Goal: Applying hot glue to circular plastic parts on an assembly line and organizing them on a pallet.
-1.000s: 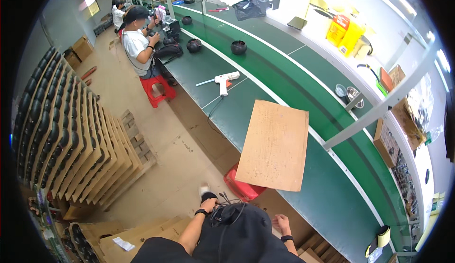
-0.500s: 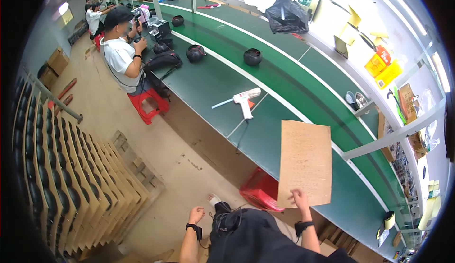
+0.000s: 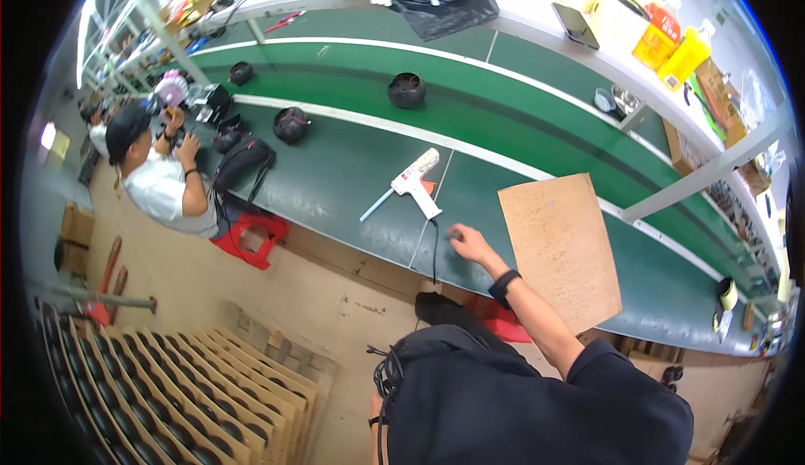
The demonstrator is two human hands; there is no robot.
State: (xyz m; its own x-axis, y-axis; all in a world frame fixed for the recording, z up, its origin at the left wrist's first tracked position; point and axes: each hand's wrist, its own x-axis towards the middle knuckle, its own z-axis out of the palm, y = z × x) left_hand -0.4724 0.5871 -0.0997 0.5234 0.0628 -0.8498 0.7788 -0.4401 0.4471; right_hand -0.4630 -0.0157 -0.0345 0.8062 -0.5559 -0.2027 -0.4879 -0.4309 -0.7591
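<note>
My right hand point(image 3: 471, 244) reaches over the green workbench point(image 3: 335, 205), its fingers half curled with a dark gap between them and nothing plainly held. Just left of it lies a white hot glue gun point(image 3: 417, 183), a pale blue glue stick point(image 3: 376, 205) sticking out of its back. Its black cord point(image 3: 434, 251) hangs over the bench edge, close to my fingers. A brown cardboard sheet point(image 3: 563, 247) rests on the bench, partly behind my right forearm. Low beside my dark clothing, my left hand point(image 3: 376, 401) shows only in part, its fingers hidden.
Round black shells point(image 3: 407, 90) sit along the green belt and bench. At left a person in a white shirt point(image 3: 163, 188) works beside a red stool point(image 3: 254, 238) and a black bag point(image 3: 243, 166). Racked black domes point(image 3: 193, 389) fill the lower left. Bottles point(image 3: 685, 58) stand on the shelf.
My right hand has left the cardboard sheet and moved left toward the glue gun. The sheet now lies farther onto the bench. My left hand has dropped to my side, and the view has turned.
</note>
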